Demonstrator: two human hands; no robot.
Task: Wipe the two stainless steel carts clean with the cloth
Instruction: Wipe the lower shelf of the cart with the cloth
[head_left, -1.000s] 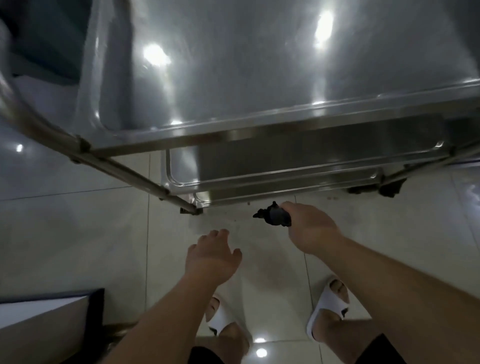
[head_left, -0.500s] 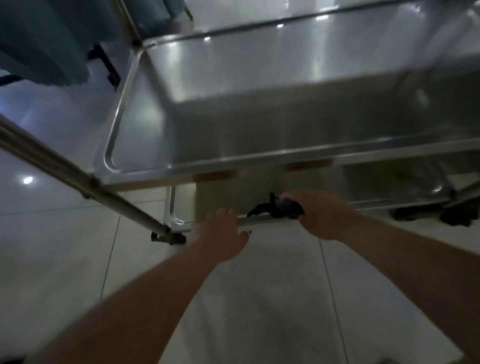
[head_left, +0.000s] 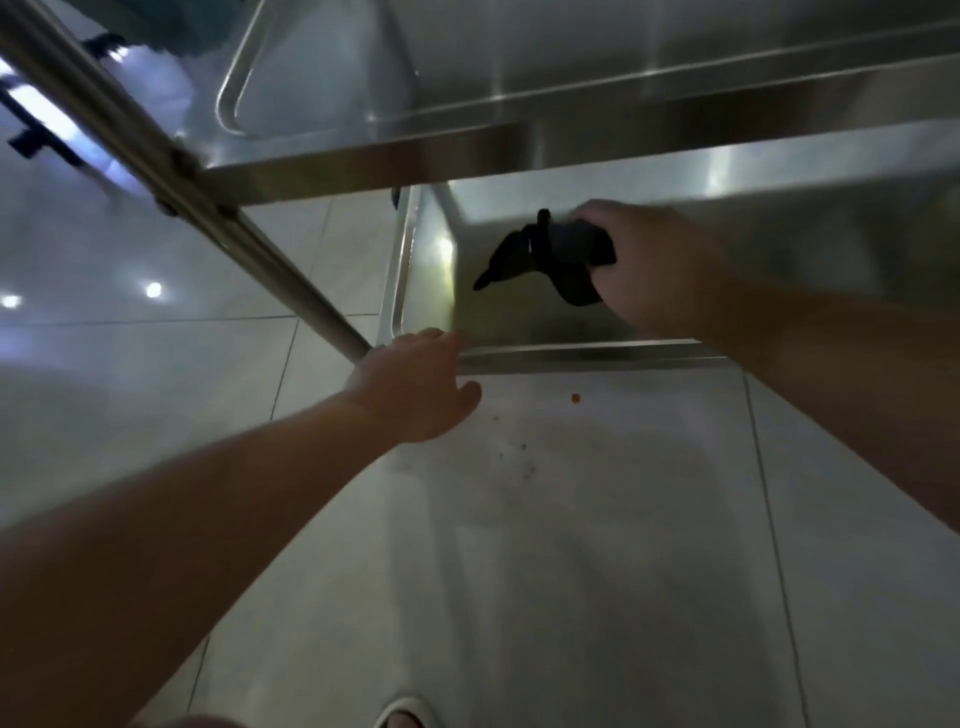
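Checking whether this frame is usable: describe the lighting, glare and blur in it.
Head view: dim overall; bright ceiling-light reflections glare on the glossy floor tiles and the lower shelf; motion blur smears the cart leg and the upper shelf; the dark cloth in the right hand reads clearly; wide-angle distortion stretches the forearms; the left hand is slightly soft.
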